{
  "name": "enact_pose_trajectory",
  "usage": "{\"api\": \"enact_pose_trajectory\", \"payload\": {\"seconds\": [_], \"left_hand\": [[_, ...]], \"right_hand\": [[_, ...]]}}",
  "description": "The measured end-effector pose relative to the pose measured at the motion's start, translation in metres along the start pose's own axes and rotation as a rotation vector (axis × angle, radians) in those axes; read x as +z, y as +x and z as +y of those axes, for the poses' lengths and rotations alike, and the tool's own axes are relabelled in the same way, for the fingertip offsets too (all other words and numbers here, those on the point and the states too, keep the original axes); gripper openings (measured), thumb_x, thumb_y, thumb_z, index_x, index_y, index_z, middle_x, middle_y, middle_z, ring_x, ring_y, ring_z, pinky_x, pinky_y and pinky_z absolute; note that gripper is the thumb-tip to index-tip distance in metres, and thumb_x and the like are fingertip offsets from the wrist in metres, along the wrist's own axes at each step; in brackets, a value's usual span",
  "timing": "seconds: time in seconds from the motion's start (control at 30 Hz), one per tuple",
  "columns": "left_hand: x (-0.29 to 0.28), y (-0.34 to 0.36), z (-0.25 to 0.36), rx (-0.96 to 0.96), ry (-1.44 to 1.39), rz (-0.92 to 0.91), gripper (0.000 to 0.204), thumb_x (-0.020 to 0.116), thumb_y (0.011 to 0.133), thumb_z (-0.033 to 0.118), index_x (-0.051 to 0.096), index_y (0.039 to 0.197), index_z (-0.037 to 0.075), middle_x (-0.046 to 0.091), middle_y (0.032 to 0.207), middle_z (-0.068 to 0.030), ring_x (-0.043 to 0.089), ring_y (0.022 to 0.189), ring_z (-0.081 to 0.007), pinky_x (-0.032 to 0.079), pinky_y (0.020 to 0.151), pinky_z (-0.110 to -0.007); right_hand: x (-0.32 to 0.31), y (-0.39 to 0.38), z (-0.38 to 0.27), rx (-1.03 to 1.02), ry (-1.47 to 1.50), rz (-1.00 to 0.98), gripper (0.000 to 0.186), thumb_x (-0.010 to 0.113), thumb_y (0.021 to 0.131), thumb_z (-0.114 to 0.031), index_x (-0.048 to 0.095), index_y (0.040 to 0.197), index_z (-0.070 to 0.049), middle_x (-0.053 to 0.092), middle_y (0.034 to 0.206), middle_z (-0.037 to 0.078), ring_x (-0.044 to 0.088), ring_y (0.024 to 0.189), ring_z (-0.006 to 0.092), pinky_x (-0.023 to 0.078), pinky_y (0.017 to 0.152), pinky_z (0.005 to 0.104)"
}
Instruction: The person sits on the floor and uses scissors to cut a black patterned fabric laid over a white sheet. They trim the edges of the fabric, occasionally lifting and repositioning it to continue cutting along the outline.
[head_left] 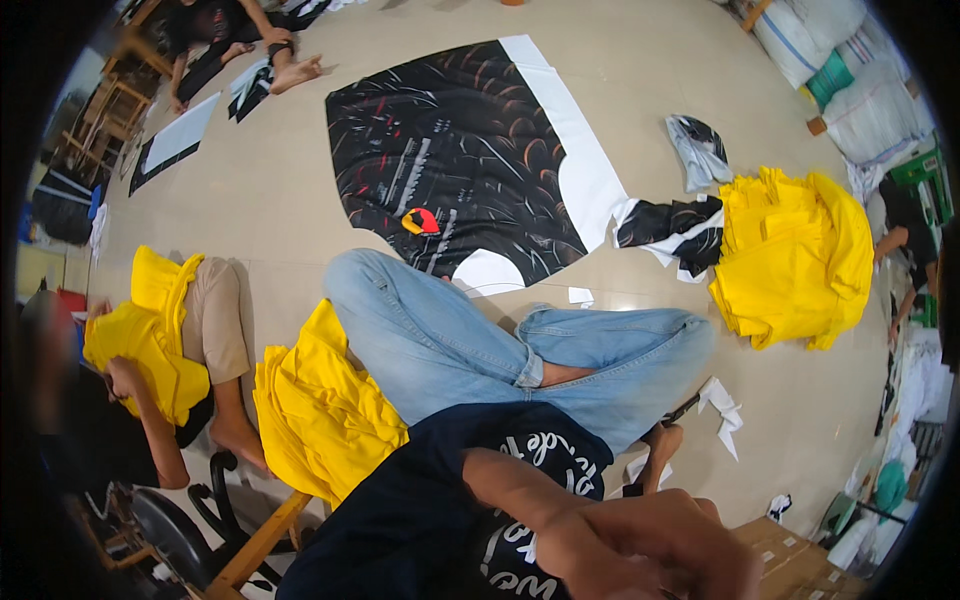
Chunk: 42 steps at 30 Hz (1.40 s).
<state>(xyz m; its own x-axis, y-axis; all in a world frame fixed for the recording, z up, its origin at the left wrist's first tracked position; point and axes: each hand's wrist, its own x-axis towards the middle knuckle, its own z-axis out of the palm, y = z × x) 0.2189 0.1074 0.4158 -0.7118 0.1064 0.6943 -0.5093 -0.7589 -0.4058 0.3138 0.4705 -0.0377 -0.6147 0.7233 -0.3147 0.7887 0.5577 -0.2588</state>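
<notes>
My left hand [660, 550] is raised close to the camera at the lower right, its forearm crossing my dark shirt. Its fingers look bent but are blurred, so their grip is unclear. Low beside my right knee, my right hand [662, 440] is closed round a slim dark tool [684, 408] whose kind I cannot make out. White fabric scraps [722, 412] lie by it. In front of my crossed legs a large printed black fabric panel [450, 150] with white borders is spread flat on the floor, a small red-and-yellow piece [420, 221] on top.
A yellow fabric pile [790, 255] stands at right, beside black-and-white pieces [670, 228]. More yellow cloth [325, 410] lies by my left knee. At left a person handles yellow cloth [150, 350]; another sits at the far left. A chair [180, 530] and cardboard box [800, 560] are near.
</notes>
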Motion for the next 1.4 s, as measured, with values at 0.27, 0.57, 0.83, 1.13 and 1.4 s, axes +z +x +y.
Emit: {"api": "enact_pose_trajectory", "payload": {"seconds": [0.27,0.57,0.83,1.13,1.4], "left_hand": [[0.039,-0.020,-0.009,-0.147,0.181,-0.110,0.048,0.062,0.103,0.040,0.066,0.093,-0.007,0.063,0.081,-0.0120,0.059,0.070,-0.0221,0.044,0.062,-0.035],[0.014,-0.035,0.032,-0.568,0.894,-0.157,0.038,0.058,0.105,0.036,0.066,0.088,0.003,0.063,0.085,-0.0111,0.061,0.082,-0.0265,0.044,0.076,-0.036],[-0.083,-0.041,0.131,-0.468,2.035,0.307,0.028,0.068,0.098,0.031,0.068,0.099,0.004,0.067,0.093,-0.0122,0.066,0.090,-0.0273,0.050,0.084,-0.038],[-0.265,-0.164,0.384,-0.860,3.103,0.699,0.088,0.082,0.081,0.041,0.040,0.155,0.019,0.031,0.161,-0.0251,0.028,0.148,-0.0506,0.031,0.115,-0.066],[-0.226,-0.199,0.403,-1.192,2.914,1.047,0.121,0.092,0.068,0.040,0.021,0.164,0.018,0.011,0.168,-0.0267,0.009,0.154,-0.0532,0.020,0.116,-0.073]], "right_hand": [[-0.050,-0.036,-0.060,0.242,1.400,-0.365,0.059,0.072,0.089,-0.057,0.062,0.115,-0.004,0.063,0.090,0.003,0.065,0.087,0.0209,0.053,0.090,0.0406],[-0.162,-0.030,-0.110,-0.165,1.891,-0.199,0.063,0.057,0.099,-0.056,0.056,0.135,-0.004,0.059,0.136,0.016,0.056,0.125,0.0288,0.046,0.105,0.0454],[-0.188,-0.056,-0.080,-0.128,1.838,0.015,0.059,0.055,0.101,-0.055,0.058,0.131,-0.005,0.063,0.125,0.015,0.060,0.115,0.0268,0.048,0.098,0.0427],[-0.205,-0.045,-0.081,-0.170,1.693,0.289,0.050,0.053,0.102,-0.054,0.060,0.123,-0.008,0.066,0.104,0.011,0.063,0.095,0.0221,0.049,0.085,0.0374],[-0.215,-0.030,-0.182,-0.436,1.349,0.433,0.047,0.046,0.104,-0.053,0.058,0.108,-0.008,0.058,0.076,0.005,0.057,0.063,0.0159,0.045,0.055,0.0302]]}}
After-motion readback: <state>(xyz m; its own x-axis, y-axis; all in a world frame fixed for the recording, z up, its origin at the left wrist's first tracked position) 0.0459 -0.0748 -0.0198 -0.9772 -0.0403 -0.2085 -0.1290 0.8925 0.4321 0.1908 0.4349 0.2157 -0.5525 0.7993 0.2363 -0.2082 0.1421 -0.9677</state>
